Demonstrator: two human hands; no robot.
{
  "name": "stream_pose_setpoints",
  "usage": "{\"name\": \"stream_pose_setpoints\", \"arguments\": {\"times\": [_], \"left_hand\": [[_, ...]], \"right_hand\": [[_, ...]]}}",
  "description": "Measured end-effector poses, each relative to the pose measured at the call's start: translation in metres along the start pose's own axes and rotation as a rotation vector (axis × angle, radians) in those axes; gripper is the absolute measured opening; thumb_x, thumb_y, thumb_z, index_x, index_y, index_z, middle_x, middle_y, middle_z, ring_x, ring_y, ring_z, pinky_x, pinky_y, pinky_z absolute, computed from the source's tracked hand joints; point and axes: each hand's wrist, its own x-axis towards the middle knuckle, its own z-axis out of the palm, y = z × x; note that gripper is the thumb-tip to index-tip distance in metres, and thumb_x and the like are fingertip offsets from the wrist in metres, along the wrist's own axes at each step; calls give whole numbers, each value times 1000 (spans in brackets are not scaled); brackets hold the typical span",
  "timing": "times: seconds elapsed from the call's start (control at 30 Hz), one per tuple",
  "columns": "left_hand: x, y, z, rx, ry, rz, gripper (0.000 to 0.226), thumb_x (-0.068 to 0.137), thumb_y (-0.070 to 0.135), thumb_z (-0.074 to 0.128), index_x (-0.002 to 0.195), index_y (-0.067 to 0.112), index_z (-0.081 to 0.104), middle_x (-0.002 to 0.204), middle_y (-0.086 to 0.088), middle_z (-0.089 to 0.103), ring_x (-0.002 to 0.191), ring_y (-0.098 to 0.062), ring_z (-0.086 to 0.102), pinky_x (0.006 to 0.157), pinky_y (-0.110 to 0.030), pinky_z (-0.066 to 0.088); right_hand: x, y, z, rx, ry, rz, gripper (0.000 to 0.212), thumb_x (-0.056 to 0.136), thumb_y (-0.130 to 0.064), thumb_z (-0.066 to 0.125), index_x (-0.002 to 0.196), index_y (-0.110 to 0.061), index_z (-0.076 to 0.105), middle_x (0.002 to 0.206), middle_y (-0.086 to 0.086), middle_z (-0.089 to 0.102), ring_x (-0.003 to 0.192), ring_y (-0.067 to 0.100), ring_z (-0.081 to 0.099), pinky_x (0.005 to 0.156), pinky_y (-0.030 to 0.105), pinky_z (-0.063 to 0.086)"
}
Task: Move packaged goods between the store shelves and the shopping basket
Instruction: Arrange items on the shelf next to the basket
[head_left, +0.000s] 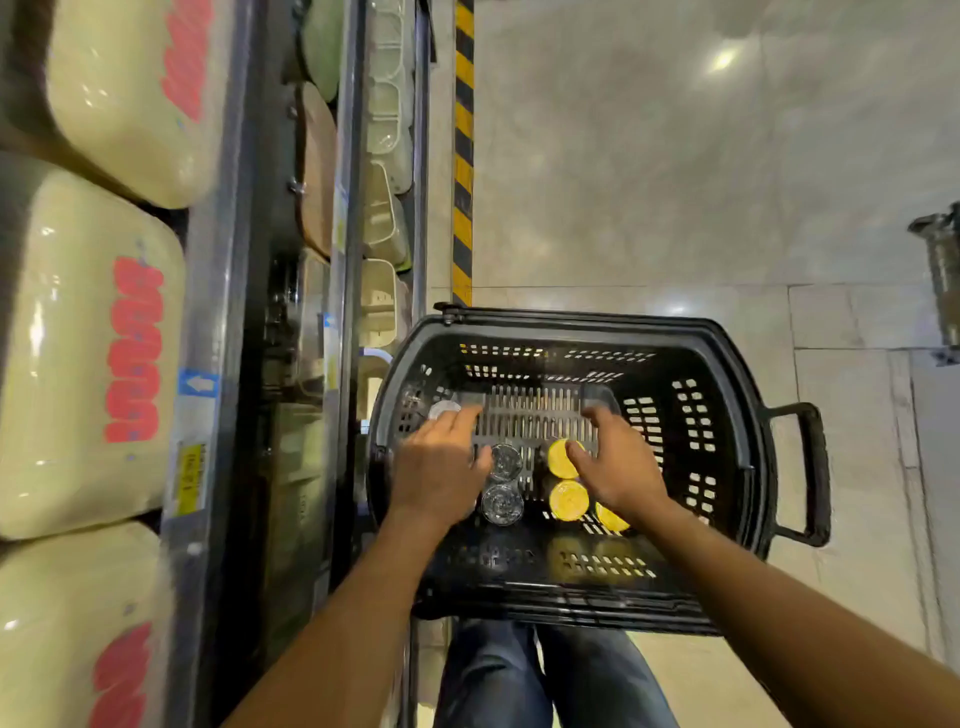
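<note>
Basket (571, 316) holds 3 yellow-lidded jars (569, 500), 2 clear-lidded jars (502, 503); left hand (441, 467) and right hand (621, 467) hover inside, open, empty; transfer seemingly unfinished.

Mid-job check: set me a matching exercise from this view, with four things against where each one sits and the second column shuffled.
Things
1. black slotted plastic shopping basket
2. round yellow-lidded jars
3. round clear-topped jars
4. bulky cream plastic packs with red lettering

Places
A. in the basket, by the right hand
B. on the metal store shelf at far left
C. on the pale tiled floor, right of that shelf
D. in the basket, by the left hand

Pairs: 1-C, 2-A, 3-D, 4-B
</note>
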Motion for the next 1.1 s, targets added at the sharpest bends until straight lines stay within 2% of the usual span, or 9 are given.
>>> {"name": "stream_pose_setpoints", "arguments": {"times": [0.2, 0.3, 0.43, 0.53, 0.73, 0.8, 0.9, 1.03, 1.1], "left_hand": [[-48, 37, -81, -60, 44, -46, 52, 98, 38, 43, 145, 21, 31, 141, 0, 46, 127, -19, 45, 101, -34, 40], [-86, 50, -105, -71, 123, -102, 53, 97, 40, 44, 145, 23, 31, 144, 1, 43, 129, -18, 43, 101, -32, 38], [-147, 69, -120, -121, 246, -210, 49, 95, 40, 45, 141, 24, 38, 137, 2, 50, 123, -18, 48, 97, -30, 39], [-203, 89, -124, -161, 357, -307, 50, 94, 40, 47, 141, 25, 39, 139, 1, 49, 125, -19, 47, 99, -32, 38], [-332, 121, -112, -244, 559, -550, 49, 94, 39, 46, 140, 27, 38, 141, 2, 46, 127, -19, 46, 99, -30, 37], [-375, 124, -100, -260, 591, -637, 47, 95, 43, 45, 139, 28, 39, 136, 2, 50, 123, -20, 49, 97, -32, 40], [-438, 122, -80, -307, 663, -776, 43, 94, 42, 46, 135, 29, 43, 125, 3, 57, 115, -20, 53, 91, -33, 43], [-517, 111, -57, -343, 767, -959, 46, 96, 42, 43, 140, 28, 36, 137, 6, 47, 124, -16, 46, 96, -30, 40], [-555, 100, -46, -367, 832, -1054, 48, 97, 42, 43, 142, 28, 33, 140, 6, 45, 125, -15, 45, 96, -30, 40]], "right_hand": [[-63, -46, -86, -134, -10, -224, 51, 94, -36, 49, 139, -15, 37, 135, 9, 48, 123, 25, 47, 100, 34, 39], [-94, -59, -121, -196, 4, -328, 53, 95, -38, 47, 141, -15, 33, 138, 9, 46, 126, 25, 45, 102, 32, 37], [-136, -67, -152, -277, 1, -475, 55, 96, -41, 44, 142, -15, 31, 138, 10, 45, 124, 27, 46, 98, 33, 39], [-175, -69, -164, -302, -1, -617, 53, 96, -41, 45, 141, -15, 33, 137, 10, 47, 123, 27, 47, 96, 33, 39], [-261, -82, -154, -346, -94, -897, 50, 95, -37, 49, 138, -13, 38, 135, 9, 49, 122, 25, 48, 96, 32, 40], [-293, -91, -142, -399, -172, -984, 52, 96, -37, 47, 140, -13, 35, 138, 8, 46, 125, 24, 46, 99, 31, 37], [-341, -104, -116, -453, -249, -1115, 50, 96, -38, 46, 139, -14, 36, 137, 6, 47, 119, 23, 51, 97, 34, 42], [-400, -121, -75, -450, -330, -1319, 43, 95, -35, 49, 134, -17, 43, 126, 3, 56, 110, 20, 56, 87, 30, 43], [-426, -131, -52, -485, -376, -1387, 44, 96, -36, 49, 135, -18, 42, 126, 1, 56, 112, 19, 55, 86, 28, 42]]}}
